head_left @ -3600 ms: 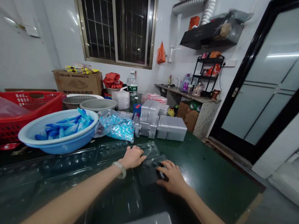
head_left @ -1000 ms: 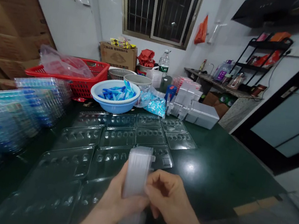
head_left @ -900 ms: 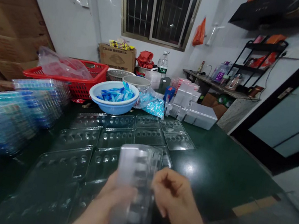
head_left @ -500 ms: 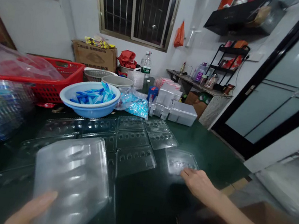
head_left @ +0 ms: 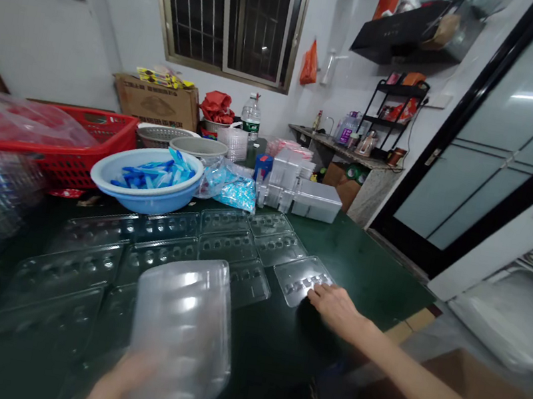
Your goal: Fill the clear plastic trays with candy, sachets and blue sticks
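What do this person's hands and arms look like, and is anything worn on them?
The right hand is ungloved, and the right forearm shows no sleeve, watch or bracelet. The left hand looks ungloved, but is blurred and cut off by the frame's edge.

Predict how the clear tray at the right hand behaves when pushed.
The clear tray looks thin, so it is probably light. Its molded bumps likely stiffen it. Low on the glossy table, it may slide rather than tip.

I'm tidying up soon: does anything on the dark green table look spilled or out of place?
A small shiny red scrap lies loose beside the red plastic basket, outside it, so it looks stray; what it is, I cannot tell. No spill shows.
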Tool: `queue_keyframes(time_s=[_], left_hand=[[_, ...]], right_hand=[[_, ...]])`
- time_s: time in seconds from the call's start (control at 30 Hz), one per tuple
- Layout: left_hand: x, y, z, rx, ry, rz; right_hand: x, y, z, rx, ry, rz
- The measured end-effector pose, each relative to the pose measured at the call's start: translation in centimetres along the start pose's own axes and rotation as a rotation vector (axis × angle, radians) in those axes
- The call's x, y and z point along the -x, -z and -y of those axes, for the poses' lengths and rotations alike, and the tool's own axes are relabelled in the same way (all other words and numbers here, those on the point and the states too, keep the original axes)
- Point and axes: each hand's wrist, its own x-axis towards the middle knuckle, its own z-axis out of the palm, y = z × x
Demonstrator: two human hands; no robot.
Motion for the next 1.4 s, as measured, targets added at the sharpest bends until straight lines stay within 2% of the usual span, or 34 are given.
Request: queue_keyframes(time_s=[0.07, 0.1, 0.13, 0.17, 0.23, 0.3, 0.37, 0.5, 0.7, 0.73, 0.83, 0.9, 1.13, 1.23, 1.4], left_hand=[[0.2, -1.7, 0.2, 0.008, 0.007, 0.025], [0.3, -2.6, 0.4, 0.008, 0.003, 0.044], [0.4, -3.3, 0.6, 0.003, -0.012, 0.059], [0.4, -4.0, 0.9, -0.005, -0.039, 0.070], [0.6, -4.9, 1.4, -0.024, -0.096, 0.083], [0.8, -5.2, 1.8, -0.045, -0.130, 0.097], [0.9, -5.1, 1.9, -0.087, -0.135, 0.150], [0.9, -4.2, 2.0, -0.176, -0.151, 0.350], [0.4, -3.4, 2.3, -0.154, -0.133, 0.487], [0.4, -3.4, 2.2, -0.160, -0.134, 0.467], [0.8, -3.4, 2.0, -0.159, -0.158, 0.295], [1.0, -3.5, 2.0, -0.163, -0.165, 0.251], [0.9, -3.7, 2.5, -0.176, -0.164, 0.371], [1.2, -4.1, 2.4, -0.152, -0.143, 0.462], [1.3, -4.1, 2.6, -0.182, -0.135, 0.393]], right_hand=[[0.1, 1.8, 2.3, -0.179, -0.092, -0.115], [0.2, 3.0, 4.0, -0.359, -0.146, -0.181], [0.3, 4.4, 6.0, -0.655, -0.168, -0.239], [0.4, 5.8, 8.1, -0.977, -0.142, -0.211], [0.3, 8.1, 12.0, -1.509, -0.089, 0.002], [0.0, 9.3, 14.7, -1.792, -0.075, 0.149], [-0.5, 9.4, 15.9, -1.917, -0.090, 0.203], [-1.2, 8.4, 15.7, -2.007, -0.081, 0.262], [-1.2, 8.4, 15.4, -2.038, -0.022, 0.361], [-1.3, 8.6, 15.4, -2.031, -0.018, 0.375], [-1.4, 8.9, 15.3, -2.015, -0.005, 0.406], [-1.5, 8.9, 15.2, -2.006, -0.002, 0.414], [-1.5, 8.4, 15.0, -1.957, -0.032, 0.441], [-1.4, 8.3, 14.9, -1.965, -0.024, 0.434], [-1.0, 8.4, 14.9, -1.917, -0.042, 0.413]])
